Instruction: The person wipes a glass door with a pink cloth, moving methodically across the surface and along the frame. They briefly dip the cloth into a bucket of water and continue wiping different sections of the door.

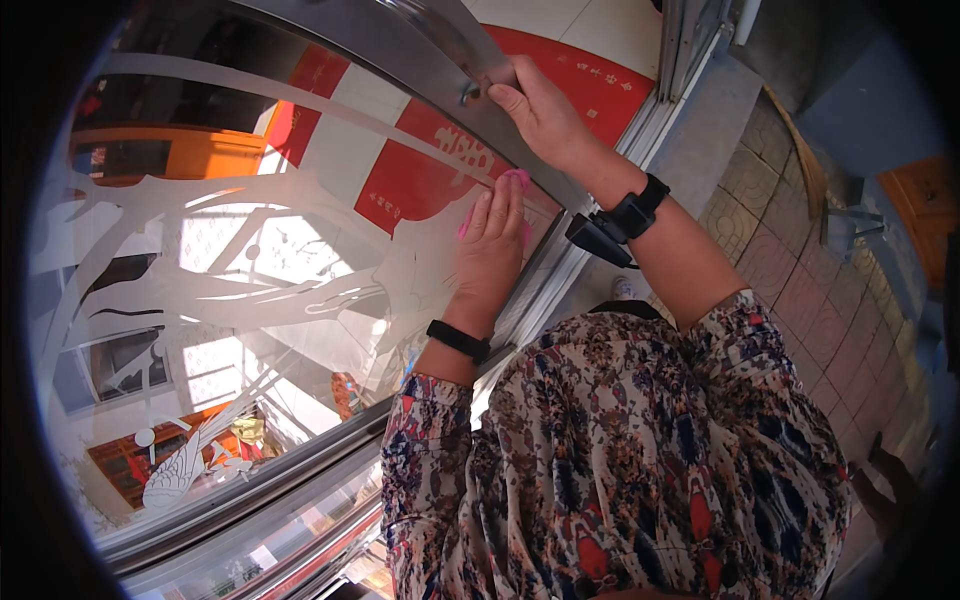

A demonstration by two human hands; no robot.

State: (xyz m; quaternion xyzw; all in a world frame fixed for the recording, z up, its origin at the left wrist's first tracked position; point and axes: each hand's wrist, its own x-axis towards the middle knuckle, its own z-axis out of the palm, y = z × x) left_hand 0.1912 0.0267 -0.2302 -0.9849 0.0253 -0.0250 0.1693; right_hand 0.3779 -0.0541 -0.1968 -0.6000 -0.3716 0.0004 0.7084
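My left hand point(491, 244) lies with its fingers together over a pink cloth point(516, 177), pressing it to the glass pane point(420, 262) of a door. Most of the cloth is hidden under the palm and fingers; pink edges show around them. My right hand point(544, 116) is wrapped around the lower end of a shiny metal door handle point(442, 45) on the grey door frame point(330, 30). The glass bears a frosted pattern with branches and a bird-like figure point(176, 469). Both wrists wear black bands.
A red mat point(600, 90) with writing lies on the floor past the door edge. Metal tracks point(652, 124) run along the threshold. On the patterned paving point(780, 292) at right are a broom point(799, 150) and wooden furniture point(919, 202). Orange furniture point(217, 154) appears in the glass.
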